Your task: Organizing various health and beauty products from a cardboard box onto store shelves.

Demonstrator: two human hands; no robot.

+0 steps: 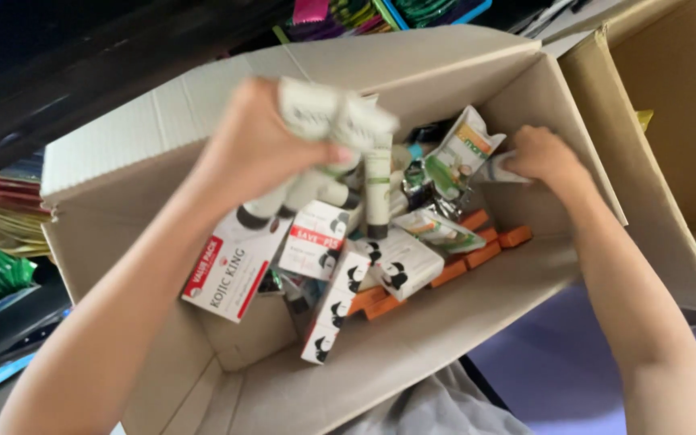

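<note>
Gripping a bunch of white squeeze tubes with dark caps (328,153), the left hand (255,149) is closed tight around their upper ends, above the open brown cardboard box (122,161). At least four tubes show in the bunch, though motion blur at the crimped tops makes an exact count uncertain. Their long axes run roughly up and down in the view, slightly fanned: the flat crimped ends point toward the far wall of the box and the dark caps point down toward the person.

The right hand (543,155) is inside the box at its right end, fingers closed on a small pale packet (499,167); how firmly, I cannot tell.

On the box floor lie four white cartons with red or black printing (316,242), one large and flat, three smaller, tumbled at different angles. Beside them sit about five small orange boxes (477,242) in a loose diagonal row. Two or three crinkled foil sachets in green and white (461,153) rest against the far wall, near the right hand. A second cardboard box (670,105) stands to the right.
</note>
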